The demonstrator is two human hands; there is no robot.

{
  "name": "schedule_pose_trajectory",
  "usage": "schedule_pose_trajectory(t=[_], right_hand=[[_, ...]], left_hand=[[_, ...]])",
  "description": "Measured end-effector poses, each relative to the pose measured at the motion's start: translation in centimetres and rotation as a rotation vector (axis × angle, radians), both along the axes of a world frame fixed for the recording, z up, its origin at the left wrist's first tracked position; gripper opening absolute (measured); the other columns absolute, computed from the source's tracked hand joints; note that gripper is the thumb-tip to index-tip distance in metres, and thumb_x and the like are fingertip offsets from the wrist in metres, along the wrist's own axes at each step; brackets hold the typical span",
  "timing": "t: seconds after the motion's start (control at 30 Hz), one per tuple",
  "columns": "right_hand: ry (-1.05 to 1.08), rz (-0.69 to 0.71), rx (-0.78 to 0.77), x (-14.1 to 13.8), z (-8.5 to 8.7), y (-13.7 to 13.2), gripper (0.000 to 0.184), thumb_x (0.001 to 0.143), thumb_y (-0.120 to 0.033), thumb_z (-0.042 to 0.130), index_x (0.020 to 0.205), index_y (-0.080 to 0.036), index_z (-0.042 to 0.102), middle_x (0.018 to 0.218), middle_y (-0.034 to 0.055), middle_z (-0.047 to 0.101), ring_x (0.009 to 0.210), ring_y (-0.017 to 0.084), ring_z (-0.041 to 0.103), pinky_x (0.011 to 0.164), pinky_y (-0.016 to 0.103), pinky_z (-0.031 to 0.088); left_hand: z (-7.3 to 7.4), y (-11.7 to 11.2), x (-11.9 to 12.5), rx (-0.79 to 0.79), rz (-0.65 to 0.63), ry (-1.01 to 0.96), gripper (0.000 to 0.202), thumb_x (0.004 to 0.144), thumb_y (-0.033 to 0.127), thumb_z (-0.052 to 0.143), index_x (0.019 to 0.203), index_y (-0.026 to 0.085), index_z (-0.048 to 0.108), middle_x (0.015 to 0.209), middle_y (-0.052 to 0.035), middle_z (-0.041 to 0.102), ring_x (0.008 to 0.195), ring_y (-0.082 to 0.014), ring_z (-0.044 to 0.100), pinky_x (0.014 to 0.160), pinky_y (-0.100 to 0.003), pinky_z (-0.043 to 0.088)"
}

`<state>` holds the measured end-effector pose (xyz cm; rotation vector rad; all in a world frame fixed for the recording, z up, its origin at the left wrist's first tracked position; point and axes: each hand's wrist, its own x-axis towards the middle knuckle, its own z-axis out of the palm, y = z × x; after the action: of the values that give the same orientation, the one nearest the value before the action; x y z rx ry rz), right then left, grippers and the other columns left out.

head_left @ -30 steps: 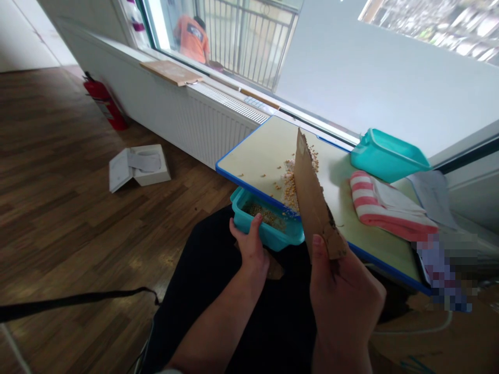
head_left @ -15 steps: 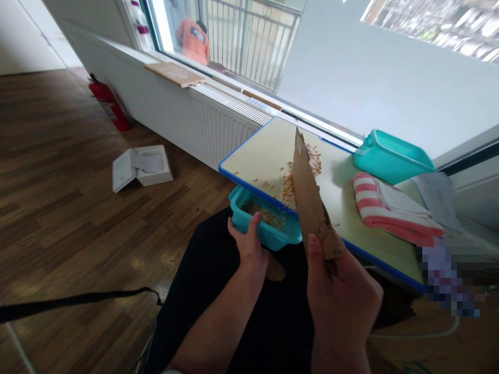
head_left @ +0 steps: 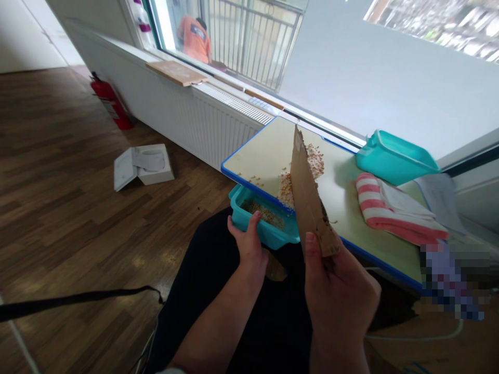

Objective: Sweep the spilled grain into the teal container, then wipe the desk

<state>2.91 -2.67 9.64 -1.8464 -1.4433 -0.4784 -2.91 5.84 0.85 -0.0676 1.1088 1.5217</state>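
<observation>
My left hand (head_left: 249, 241) grips the near wall of a turquoise plastic bin (head_left: 275, 238), its thumb over the rim. Small grains (head_left: 267, 214) cover part of the bin's bottom. The bin sits just below the edge of a cream table (head_left: 265, 140) with blue trim. In my right hand (head_left: 337, 280) is a torn strip of brown cardboard (head_left: 306, 192), held on edge and slanting across the tabletop. Orange and pale grains (head_left: 286, 188) lie to the left of the strip near the table's edge, and more grains (head_left: 315, 160) show on its right side.
At the table's right end are a second turquoise bin (head_left: 399, 156) and a folded red-and-white striped towel (head_left: 397, 210). A radiator (head_left: 222, 122) runs below the window. On the floor are an open white box (head_left: 154, 169) and a fire extinguisher (head_left: 111, 101). A person in orange (head_left: 195, 39) is outside.
The cardboard strip has shifted slightly left across the tabletop, with the grains beside it pushed a little toward the edge. My left hand stays on the bin.
</observation>
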Motion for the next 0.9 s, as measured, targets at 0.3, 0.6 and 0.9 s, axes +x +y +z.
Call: schedule_pose_trajectory(t=[0.3, 0.6, 0.9], right_hand=[[-0.043, -0.024, -0.004, -0.5, -0.2, 0.3, 0.03, 0.086, -0.038, 0.061, 0.106, -0.019, 0.073, 0.07, 0.0049, 0.073, 0.054, 0.016, 0.064, 0.051, 0.024, 0.045], [-0.166, -0.243, 0.093, 0.4, -0.1, -0.7, 0.027, 0.086, -0.038, 0.06, 0.089, -0.015, 0.073, 0.073, 0.0096, 0.071, 0.059, 0.021, 0.067, 0.05, 0.027, 0.043], [-0.04, -0.162, 0.133, 3.0, -0.2, 0.3, 0.033, 0.087, -0.038, 0.058, 0.105, -0.013, 0.071, 0.094, 0.0143, 0.073, 0.086, 0.028, 0.069, 0.066, 0.032, 0.047]], left_hand=[[0.2, 0.1, -0.4, -0.009, 0.007, -0.016, 0.09, 0.071, 0.024, 0.077, 0.144, 0.032, 0.024, 0.126, -0.0074, 0.059, 0.102, -0.021, 0.064, 0.083, -0.035, 0.055], [-0.5, 0.2, -0.3, -0.024, -0.017, -0.008, 0.089, 0.072, 0.028, 0.077, 0.143, 0.035, 0.025, 0.125, -0.0073, 0.058, 0.102, -0.0219, 0.064, 0.08, -0.036, 0.056], [-0.2, 0.2, -0.9, -0.045, 0.005, -0.03, 0.088, 0.072, 0.027, 0.077, 0.143, 0.036, 0.026, 0.123, -0.0065, 0.06, 0.101, -0.0216, 0.064, 0.081, -0.037, 0.056]])
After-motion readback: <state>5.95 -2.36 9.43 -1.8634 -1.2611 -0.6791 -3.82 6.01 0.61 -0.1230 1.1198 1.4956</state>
